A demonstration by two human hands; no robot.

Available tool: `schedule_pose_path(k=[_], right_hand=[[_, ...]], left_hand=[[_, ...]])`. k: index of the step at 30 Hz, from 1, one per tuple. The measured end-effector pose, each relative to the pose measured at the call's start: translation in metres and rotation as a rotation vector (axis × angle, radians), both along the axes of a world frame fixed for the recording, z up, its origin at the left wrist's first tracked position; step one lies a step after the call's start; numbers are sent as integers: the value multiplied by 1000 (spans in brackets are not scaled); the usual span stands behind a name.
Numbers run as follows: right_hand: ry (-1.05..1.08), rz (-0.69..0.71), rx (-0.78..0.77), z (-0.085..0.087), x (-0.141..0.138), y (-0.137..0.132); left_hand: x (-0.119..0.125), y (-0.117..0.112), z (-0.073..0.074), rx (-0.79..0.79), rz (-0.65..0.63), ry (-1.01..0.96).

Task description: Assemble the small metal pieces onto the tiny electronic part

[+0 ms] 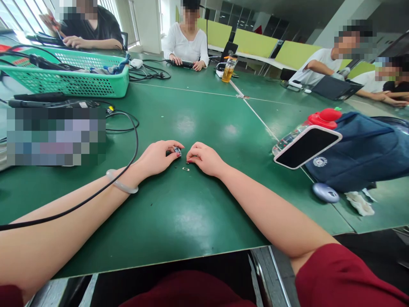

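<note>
My left hand [156,157] rests on the green table [191,213] with its fingers pinched on a small blue-grey electronic part [177,150]. My right hand [204,157] lies a few centimetres to its right, fingers curled down to the table, and what they hold, if anything, is hidden. A tiny metal piece [185,169] lies on the table just below and between both hands. A pale bangle [121,184] sits on my left wrist, and a black cable [96,194] crosses my left forearm.
A green basket [70,81] of cables and tools stands at the back left. A phone [306,147] leans on a bottle with a red cap [326,117] beside a navy bag [361,153] at the right, with a mouse [325,192] and a tissue. Several people sit at the far edge.
</note>
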State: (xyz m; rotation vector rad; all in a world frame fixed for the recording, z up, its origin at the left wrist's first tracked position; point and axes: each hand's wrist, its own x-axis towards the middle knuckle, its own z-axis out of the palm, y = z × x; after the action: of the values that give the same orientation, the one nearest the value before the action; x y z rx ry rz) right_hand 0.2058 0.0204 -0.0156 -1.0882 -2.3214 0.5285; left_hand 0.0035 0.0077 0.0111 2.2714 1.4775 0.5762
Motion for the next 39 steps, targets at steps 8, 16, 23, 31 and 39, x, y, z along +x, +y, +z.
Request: schedule_pose_path(k=[8,16,23,31,39], right_hand=[[-20,38,-4,2,3,0],[-66,7,17,6,0,-7],[-66,-115,-25,10,-4,-17],[-16,-91,-12,7,-2,-16],[-107,-83,-14,9,-2,-16]], left_hand=[[-2,1,-1,-5,-3,-14],[-1,-1,1,2,-8,-8],[-1,-1,1,-8,-1,-5],[-1,-1,1,-7,0,-9],[0,-1,2,-7,-3,4]])
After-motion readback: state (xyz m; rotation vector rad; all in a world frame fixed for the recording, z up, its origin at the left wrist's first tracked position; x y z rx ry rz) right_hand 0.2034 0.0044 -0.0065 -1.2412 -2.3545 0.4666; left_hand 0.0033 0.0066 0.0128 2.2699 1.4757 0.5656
